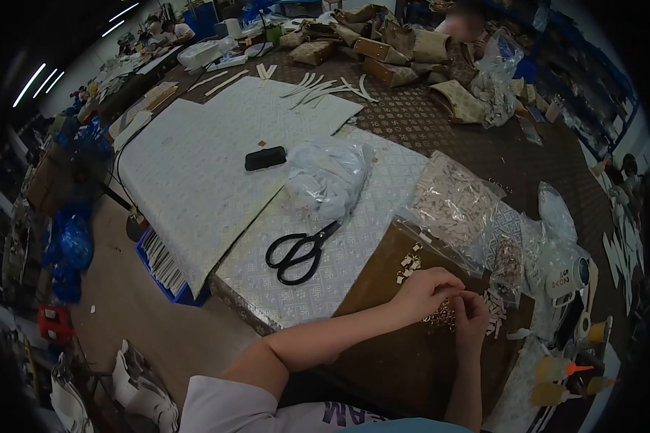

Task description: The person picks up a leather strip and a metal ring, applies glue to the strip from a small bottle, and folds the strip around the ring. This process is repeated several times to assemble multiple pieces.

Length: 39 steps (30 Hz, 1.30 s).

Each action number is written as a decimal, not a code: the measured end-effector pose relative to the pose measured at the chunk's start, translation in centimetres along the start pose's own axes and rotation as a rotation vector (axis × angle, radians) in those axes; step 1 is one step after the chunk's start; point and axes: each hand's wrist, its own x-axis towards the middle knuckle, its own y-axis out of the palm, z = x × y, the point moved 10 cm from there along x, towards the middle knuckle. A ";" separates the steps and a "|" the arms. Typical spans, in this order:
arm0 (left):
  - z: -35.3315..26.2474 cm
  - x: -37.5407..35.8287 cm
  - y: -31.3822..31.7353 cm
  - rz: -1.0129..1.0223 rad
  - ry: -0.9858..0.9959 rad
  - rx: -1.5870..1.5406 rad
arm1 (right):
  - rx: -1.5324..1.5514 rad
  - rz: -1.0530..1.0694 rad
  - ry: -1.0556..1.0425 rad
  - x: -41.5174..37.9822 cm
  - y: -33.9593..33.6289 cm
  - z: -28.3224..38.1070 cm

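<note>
Left hand (pixel 425 291) and right hand (pixel 471 317) bend close together, fingers' (pixel 446 276) grip unclear, over shiny gold fittings (pixel 440 317) on a smooth brown mat (pixel 404 361).

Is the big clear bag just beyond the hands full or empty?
Not empty: many small pale pieces show through the clear bag; how full, I cannot tell.

Gold-coloured pieces (pixel 443 316); brown mat (pixel 401 364); black scissors (pixel 318 237); pale, geometric-patterned table cover (pixel 263 294).

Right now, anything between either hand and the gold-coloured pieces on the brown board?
Nothing visible: the gold-coloured pieces lie on the brown board, close by the left hand and right hand, which partly hide them.
</note>
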 end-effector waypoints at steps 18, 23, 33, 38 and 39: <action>2.9 1.3 -1.4 0.031 -0.214 0.211 | -0.092 0.032 -0.049 0.1 0.0 0.9; 3.1 2.2 -4.2 -0.027 -0.117 0.781 | -0.500 -0.241 -0.203 1.3 -4.5 2.4; 1.4 1.1 3.8 0.241 0.346 0.802 | -0.883 -0.195 0.013 1.5 -7.2 -1.1; 2.3 1.2 3.1 0.230 0.259 0.713 | -0.863 -0.194 0.076 1.6 -7.3 -1.9; 2.2 1.3 3.0 0.220 0.245 0.702 | -0.850 -0.191 0.088 1.6 -7.4 -2.2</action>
